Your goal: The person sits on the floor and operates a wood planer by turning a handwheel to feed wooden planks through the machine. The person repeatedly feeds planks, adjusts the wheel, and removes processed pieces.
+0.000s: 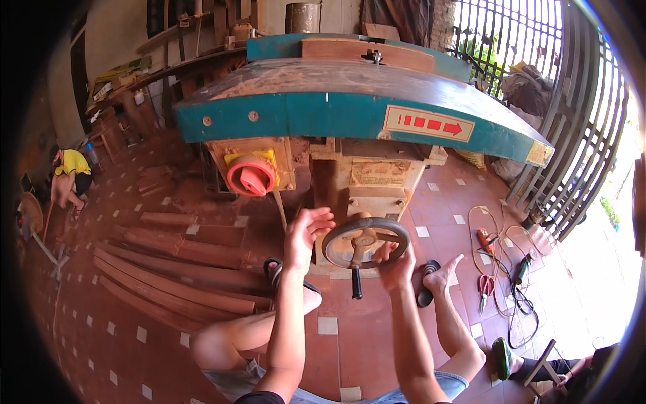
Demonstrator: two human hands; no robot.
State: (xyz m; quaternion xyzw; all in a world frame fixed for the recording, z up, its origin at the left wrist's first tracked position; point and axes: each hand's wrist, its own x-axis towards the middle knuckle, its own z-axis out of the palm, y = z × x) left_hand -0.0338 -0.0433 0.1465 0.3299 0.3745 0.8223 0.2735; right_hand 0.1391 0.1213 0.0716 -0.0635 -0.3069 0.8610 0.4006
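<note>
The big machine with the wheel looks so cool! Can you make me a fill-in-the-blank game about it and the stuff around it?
1. The right grip touches a round ____ below the tabletop.
2. The arrow on the machine points to the picture's ____ side.
3. The big round knob is coloured ____.
4. The shirt on the crouching person at far left is ____.

Missing words: wheel; right; red; yellow.

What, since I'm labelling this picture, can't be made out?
Head view:
Contact between right hand and handwheel: covered by the hand.
Far side of the machine: hidden behind its fence.
Distant person in yellow: hands too small.
Lower-right person: cut off by the edge.
</note>
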